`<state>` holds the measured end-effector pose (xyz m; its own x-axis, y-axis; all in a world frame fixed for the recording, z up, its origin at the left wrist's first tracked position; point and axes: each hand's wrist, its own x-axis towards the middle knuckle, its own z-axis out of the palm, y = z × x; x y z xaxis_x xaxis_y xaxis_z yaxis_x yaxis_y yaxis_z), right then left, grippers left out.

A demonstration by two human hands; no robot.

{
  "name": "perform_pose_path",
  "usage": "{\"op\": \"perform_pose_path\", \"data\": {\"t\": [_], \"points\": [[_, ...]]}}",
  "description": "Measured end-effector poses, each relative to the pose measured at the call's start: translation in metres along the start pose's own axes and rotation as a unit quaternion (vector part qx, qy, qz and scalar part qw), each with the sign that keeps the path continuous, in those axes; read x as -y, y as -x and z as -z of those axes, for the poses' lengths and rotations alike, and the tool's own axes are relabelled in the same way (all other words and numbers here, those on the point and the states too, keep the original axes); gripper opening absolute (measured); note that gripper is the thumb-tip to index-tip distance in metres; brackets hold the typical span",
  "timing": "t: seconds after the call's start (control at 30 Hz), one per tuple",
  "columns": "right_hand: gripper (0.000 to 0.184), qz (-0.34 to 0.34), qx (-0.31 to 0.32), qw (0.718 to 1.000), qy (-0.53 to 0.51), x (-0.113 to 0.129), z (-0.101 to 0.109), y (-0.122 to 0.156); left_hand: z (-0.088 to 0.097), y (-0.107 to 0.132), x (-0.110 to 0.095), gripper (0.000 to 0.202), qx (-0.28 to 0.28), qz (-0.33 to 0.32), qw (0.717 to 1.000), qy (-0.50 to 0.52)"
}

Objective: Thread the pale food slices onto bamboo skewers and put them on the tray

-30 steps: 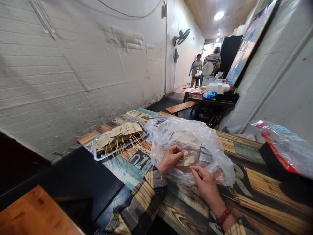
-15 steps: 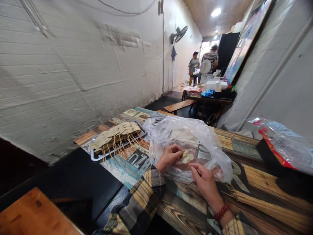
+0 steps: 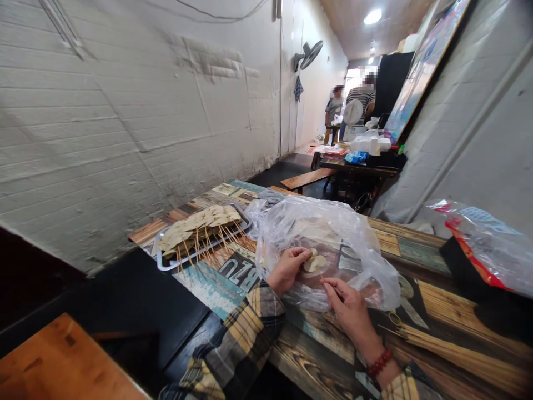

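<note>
My left hand (image 3: pixel 289 268) pinches pale, flat food slices (image 3: pixel 315 262) in front of a crumpled clear plastic bag (image 3: pixel 328 239). My right hand (image 3: pixel 347 305) is closed on a thin bamboo skewer (image 3: pixel 322 279) whose tip points up at the slices. Both hands rest over a painted wooden table (image 3: pixel 316 344). To the left, a metal tray (image 3: pixel 166 262) holds several finished skewers (image 3: pixel 200 225) of the same pale slices, sticks pointing toward me.
A bundle of bare bamboo skewers (image 3: pixel 458 350) lies at the right, beside a red-and-clear plastic bag (image 3: pixel 487 244). A white brick wall (image 3: pixel 125 122) runs along the left. Two people (image 3: pixel 353 105) stand by a cluttered table (image 3: pixel 358 161) far back; a wooden bench (image 3: pixel 308 179) stands between.
My left hand has drawn the slices closer into its fingers and bunched them. The skewer tip in my right hand stays just below them. The view shifted slightly.
</note>
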<state>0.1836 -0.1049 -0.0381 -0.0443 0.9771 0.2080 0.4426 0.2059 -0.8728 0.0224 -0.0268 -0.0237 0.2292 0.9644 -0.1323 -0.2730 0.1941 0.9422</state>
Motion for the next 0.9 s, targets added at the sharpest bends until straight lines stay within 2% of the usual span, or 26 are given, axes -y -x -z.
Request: {"op": "perform_pose_path", "data": {"t": [0.57,0.8,0.9], "points": [[0.041,0.039,-0.033,0.997,0.051,-0.006,-0.001,0.002,-0.004,0.003,0.001,0.050,-0.015,0.009,0.999,-0.028],[0.041,0.044,-0.038,0.997,0.048,-0.002,-0.001,0.001,-0.010,0.008,-0.002,0.050,0.010,0.028,0.999,-0.038],[0.042,0.030,-0.048,0.998,0.034,0.001,0.000,0.000,-0.008,0.006,-0.003,0.048,0.020,0.003,0.998,-0.051]]}}
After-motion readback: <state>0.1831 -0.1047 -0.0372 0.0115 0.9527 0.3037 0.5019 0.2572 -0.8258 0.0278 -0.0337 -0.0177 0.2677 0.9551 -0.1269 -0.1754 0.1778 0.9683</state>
